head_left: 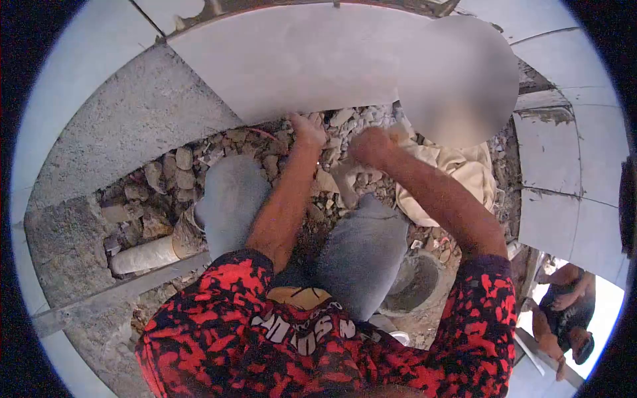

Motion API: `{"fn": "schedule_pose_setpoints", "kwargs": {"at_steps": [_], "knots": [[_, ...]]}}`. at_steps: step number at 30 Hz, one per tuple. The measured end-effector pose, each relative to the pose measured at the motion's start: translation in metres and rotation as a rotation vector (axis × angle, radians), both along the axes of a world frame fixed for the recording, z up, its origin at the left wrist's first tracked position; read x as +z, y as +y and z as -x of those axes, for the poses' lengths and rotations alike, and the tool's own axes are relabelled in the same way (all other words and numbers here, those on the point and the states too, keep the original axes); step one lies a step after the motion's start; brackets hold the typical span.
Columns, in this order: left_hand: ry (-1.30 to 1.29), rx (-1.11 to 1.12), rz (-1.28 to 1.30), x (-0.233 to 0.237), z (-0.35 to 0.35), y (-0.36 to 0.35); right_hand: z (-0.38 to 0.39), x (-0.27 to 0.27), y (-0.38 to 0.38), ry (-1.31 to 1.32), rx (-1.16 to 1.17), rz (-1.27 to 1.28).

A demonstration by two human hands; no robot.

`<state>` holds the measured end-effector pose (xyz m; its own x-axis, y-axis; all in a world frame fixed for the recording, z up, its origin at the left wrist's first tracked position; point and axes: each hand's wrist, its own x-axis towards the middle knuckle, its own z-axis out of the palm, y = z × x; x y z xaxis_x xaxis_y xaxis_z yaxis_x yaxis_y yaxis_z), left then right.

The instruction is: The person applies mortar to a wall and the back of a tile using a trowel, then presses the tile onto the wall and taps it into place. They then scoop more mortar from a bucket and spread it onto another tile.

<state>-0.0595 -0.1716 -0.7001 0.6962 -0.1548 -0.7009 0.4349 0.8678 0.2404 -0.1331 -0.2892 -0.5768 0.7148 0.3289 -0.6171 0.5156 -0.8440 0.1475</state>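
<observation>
A large whitish tile (292, 60) stands against the wall ahead of me. At its lower edge is my left hand (308, 131), its fingers apart and reaching up to the edge; the fingertips are partly hard to see. To the right, my right hand (371, 147) is closed in a fist, slightly blurred, over the rubble. What it grips is not clear; a pale, flat greyish piece (346, 182) shows just below it. Broken stones (342, 118) lie between and behind my hands. A cream cloth (464, 176) is bunched beside my right forearm.
A bucket or bowl (415, 282) with grey residue sits right of my knee. At left lie stones (166, 176), a pale pipe (142, 257) and a long straight bar (119, 288). Tiled wall (547, 152) rises at right. Another person (564, 308) is at lower right.
</observation>
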Motion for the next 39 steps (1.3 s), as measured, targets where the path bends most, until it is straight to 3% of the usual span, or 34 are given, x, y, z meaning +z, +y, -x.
{"fn": "schedule_pose_setpoints", "kwargs": {"at_steps": [1,5,7,8,11,14,17,18,21,23,25,26,28,30,33,34,37,39], "knots": [[0.0,0.002,-0.004,-0.002,-0.001,-0.001,-0.004,-0.004,-0.002,-0.096,-0.039,-0.092],[-0.092,0.049,0.017,-0.023,-0.001,0.001,0.006,0.019,0.007,-0.087,0.022,-0.033],[-0.157,0.023,0.043,-0.026,-0.001,0.001,0.011,0.03,0.02,0.018,-0.074,-0.011],[-0.158,0.027,0.038,-0.02,-0.006,-0.001,0.014,0.072,0.039,0.052,-0.003,0.066],[-0.121,0.036,0.018,-0.008,0.001,-0.002,-0.012,0.031,0.019,0.193,-0.165,0.177],[-0.035,0.049,-0.003,0.007,0.002,0.002,-0.008,0.032,0.01,-0.192,0.04,0.002],[0.024,0.027,0.001,0.007,0.005,0.005,0.011,0.021,0.011,-0.05,0.172,-0.018],[0.006,0.0,0.008,0.007,0.002,0.006,0.007,0.019,0.022,0.196,0.12,0.203],[0.048,-0.047,0.018,0.002,0.005,0.002,-0.021,0.02,-0.005,0.018,0.114,0.07],[0.033,-0.039,-0.019,-0.034,0.002,-0.005,-0.018,0.013,-0.007,-0.057,0.11,-0.005],[0.004,-0.02,-0.05,-0.032,0.0,-0.002,-0.009,0.016,0.002,-0.146,-0.033,0.001],[0.068,-0.05,-0.058,-0.001,0.003,0.002,-0.002,0.012,0.001,-0.05,0.008,0.102],[0.12,-0.083,-0.067,0.007,-0.002,0.002,-0.003,0.021,0.017,0.072,0.042,0.119],[0.104,-0.068,-0.004,-0.019,-0.007,-0.003,-0.01,0.028,0.02,0.2,0.068,0.131],[0.057,0.024,-0.043,-0.009,-0.002,-0.002,-0.028,0.025,0.008,0.014,-0.172,0.142],[0.04,0.059,-0.056,-0.007,-0.001,0.0,-0.01,0.008,-0.007,-0.207,0.005,-0.096],[0.067,0.053,-0.109,-0.018,0.0,-0.004,0.006,0.019,0.014,0.028,0.144,0.098],[-0.158,0.05,0.027,-0.018,0.0,-0.001,-0.005,0.026,0.011,0.037,-0.001,0.034]]}}
